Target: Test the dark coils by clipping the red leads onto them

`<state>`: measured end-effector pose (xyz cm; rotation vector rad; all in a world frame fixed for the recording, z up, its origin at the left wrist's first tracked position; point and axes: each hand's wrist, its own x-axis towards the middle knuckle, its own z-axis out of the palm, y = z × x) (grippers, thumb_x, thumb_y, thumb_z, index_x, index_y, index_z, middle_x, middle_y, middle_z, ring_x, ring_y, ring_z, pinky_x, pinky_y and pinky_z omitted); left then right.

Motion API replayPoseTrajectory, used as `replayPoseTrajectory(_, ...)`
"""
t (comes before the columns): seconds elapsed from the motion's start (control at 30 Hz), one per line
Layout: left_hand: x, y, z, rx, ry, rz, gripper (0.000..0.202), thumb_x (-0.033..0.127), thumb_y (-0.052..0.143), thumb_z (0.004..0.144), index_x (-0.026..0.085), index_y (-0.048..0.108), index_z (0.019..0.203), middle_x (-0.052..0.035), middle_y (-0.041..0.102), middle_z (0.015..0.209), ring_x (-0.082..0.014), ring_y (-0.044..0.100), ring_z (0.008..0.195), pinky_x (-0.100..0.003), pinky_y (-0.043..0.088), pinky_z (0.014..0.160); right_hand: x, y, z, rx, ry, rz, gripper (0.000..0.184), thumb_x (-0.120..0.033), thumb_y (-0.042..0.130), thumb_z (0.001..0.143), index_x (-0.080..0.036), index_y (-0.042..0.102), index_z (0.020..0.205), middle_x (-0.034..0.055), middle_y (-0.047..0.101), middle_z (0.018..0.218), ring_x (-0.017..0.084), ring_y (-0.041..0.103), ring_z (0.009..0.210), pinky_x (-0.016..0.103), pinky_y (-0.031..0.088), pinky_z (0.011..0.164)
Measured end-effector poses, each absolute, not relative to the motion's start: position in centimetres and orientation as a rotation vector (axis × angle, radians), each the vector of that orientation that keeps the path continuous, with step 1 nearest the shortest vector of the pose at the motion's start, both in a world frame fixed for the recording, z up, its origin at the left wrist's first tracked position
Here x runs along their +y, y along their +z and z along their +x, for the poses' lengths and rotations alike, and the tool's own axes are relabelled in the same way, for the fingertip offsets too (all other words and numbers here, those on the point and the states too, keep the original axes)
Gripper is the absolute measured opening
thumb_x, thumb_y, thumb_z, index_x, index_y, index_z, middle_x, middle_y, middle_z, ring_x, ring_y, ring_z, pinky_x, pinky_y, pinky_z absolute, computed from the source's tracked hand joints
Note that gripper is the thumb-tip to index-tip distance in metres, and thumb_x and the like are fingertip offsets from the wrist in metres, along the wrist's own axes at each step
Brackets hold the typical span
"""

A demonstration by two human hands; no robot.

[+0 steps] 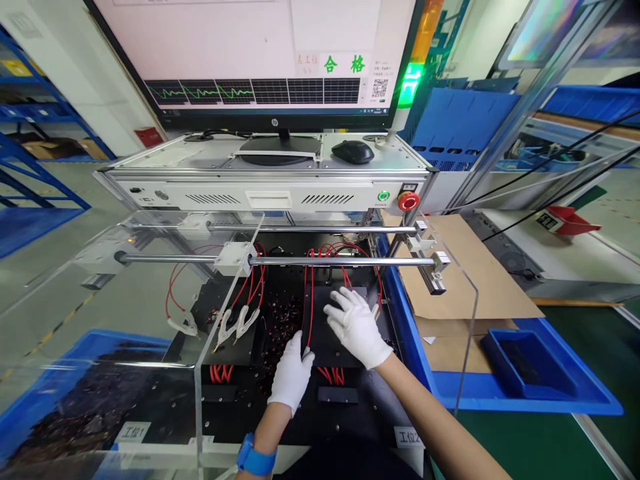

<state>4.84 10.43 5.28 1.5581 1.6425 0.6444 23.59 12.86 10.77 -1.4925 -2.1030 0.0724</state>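
Both gloved hands work on the black test plate (280, 393), below the monitor (260, 60). The left hand (291, 377) rests flat beside the red wires (309, 300); the right hand (357, 325) lies spread open, apparently seating a part. Next seems to call for clipping leads. Whatever lies under the palms is hidden.

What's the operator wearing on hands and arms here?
Both the left hand and right hand wear plain white knit gloves ending at the wrist. A bright blue band circles the left wrist. No sleeves reach either forearm.
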Motion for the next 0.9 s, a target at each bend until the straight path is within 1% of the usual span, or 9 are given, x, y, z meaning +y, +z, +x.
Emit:
replayPoseTrajectory(0.07, 10.9, 5.4, 4.9, 1.535, 0.845, 1.418, 0.051, 0.022, 0.056, 0.076, 0.021, 0.043, 0.125, -0.0129, 0.052, 0.122, -0.0254, 0.052, 0.110, -0.045, 0.038, 0.098, 13.1, 10.8, 22.6, -2.276, 0.043, -1.489, 0.028, -0.029, 0.053, 0.082, -0.023, 0.063, 0.107, 0.0089, 0.041, 0.136, 0.031, 0.025, 0.130, 0.053, 0.020, 0.105)
replayPoseTrajectory(0.13, 11.8, 5.6, 5.2, 1.399, 1.048, 1.203, 0.052, 0.026, 0.057, 0.076, 0.022, 0.040, 0.125, -0.0111, 0.054, 0.117, -0.0226, 0.056, 0.104, -0.044, 0.043, 0.095, 13.5, 10.3, 21.9, -2.363, 0.037, -1.498, 0.023, -0.032, 0.055, 0.081, -0.021, 0.066, 0.098, 0.0102, 0.037, 0.139, 0.032, 0.021, 0.131, 0.055, 0.016, 0.105)
replayPoseTrajectory(0.23, 13.5, 6.2, 6.2, 1.211, 1.292, 0.888, 0.051, 0.028, 0.061, 0.074, 0.022, 0.040, 0.120, -0.0086, 0.053, 0.110, -0.0183, 0.061, 0.088, -0.040, 0.052, 0.082, 14.0, 9.4, 21.5, -2.404, 0.026, -1.513, 0.018, -0.032, 0.057, 0.080, -0.018, 0.068, 0.081, 0.0095, 0.040, 0.136, 0.032, 0.023, 0.130, 0.055, 0.013, 0.106)
replayPoseTrajectory(0.33, 15.3, 6.7, 7.1, 1.143, 1.439, 0.697, 0.048, 0.026, 0.063, 0.072, 0.022, 0.041, 0.115, -0.0051, 0.053, 0.102, -0.0131, 0.062, 0.073, -0.036, 0.055, 0.076, 14.1, 9.1, 21.3, -2.405, 0.006, -1.515, 0.015, -0.033, 0.061, 0.077, -0.019, 0.068, 0.077, 0.0080, 0.044, 0.134, 0.032, 0.025, 0.129, 0.055, 0.013, 0.105)
replayPoseTrajectory(0.43, 16.6, 6.7, 7.7, 1.129, 1.509, 0.568, 0.045, 0.020, 0.062, 0.073, 0.022, 0.041, 0.112, -0.0029, 0.053, 0.098, -0.0105, 0.061, 0.065, -0.034, 0.055, 0.072, 14.0, 9.2, 21.2, -2.405, 0.001, -1.501, 0.015, -0.033, 0.062, 0.075, -0.019, 0.068, 0.073, 0.0071, 0.046, 0.132, 0.032, 0.026, 0.129, 0.054, 0.012, 0.106)
replayPoseTrajectory(0.57, 17.2, 6.7, 8.0, 1.125, 1.520, 0.532, 0.045, 0.016, 0.062, 0.073, 0.022, 0.041, 0.112, -0.0023, 0.053, 0.096, -0.0106, 0.062, 0.063, -0.033, 0.055, 0.071, 14.0, 9.1, 21.0, -2.409, -0.007, -1.500, 0.013, -0.031, 0.062, 0.073, -0.019, 0.068, 0.071, 0.0070, 0.048, 0.130, 0.031, 0.027, 0.129, 0.054, 0.011, 0.106)
replayPoseTrajectory(0.9, 17.3, 6.8, 8.2, 1.178, 1.485, 0.602, 0.051, 0.021, 0.066, 0.073, 0.023, 0.038, 0.116, -0.0043, 0.053, 0.100, -0.0109, 0.063, 0.067, -0.034, 0.055, 0.074, 14.1, 9.1, 20.9, -2.435, -0.036, -1.519, 0.015, -0.031, 0.060, 0.074, -0.018, 0.070, 0.076, 0.0087, 0.050, 0.128, 0.031, 0.030, 0.127, 0.052, 0.012, 0.107)
